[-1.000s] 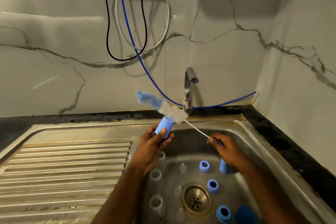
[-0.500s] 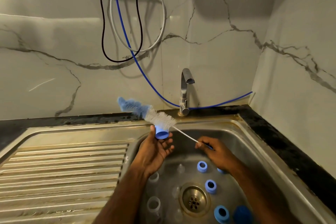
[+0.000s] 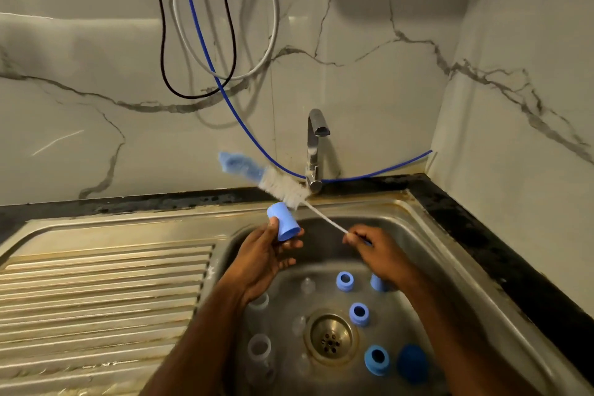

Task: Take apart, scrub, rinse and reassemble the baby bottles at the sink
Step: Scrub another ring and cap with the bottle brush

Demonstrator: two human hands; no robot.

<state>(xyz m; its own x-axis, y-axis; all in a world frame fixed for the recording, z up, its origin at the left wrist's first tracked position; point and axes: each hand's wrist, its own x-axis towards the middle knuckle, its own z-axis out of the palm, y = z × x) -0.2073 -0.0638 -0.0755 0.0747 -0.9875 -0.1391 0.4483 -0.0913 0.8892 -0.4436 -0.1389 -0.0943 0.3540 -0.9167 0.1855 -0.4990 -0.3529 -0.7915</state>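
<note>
Left hand [image 3: 263,257] fingers pinch a blue cap [image 3: 283,221]; right hand [image 3: 376,251] fingers pinch the bottle brush [image 3: 276,182] wire, bristles touching the cap's rim.

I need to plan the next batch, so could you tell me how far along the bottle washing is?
Done: bottles are apart, with blue rings and clear bottles loose in the sink. In hand: the left hand holds a blue cap, the right hand the bottle brush. Left: remaining scrubbing, rinsing under the dry tap, reassembly.
</note>
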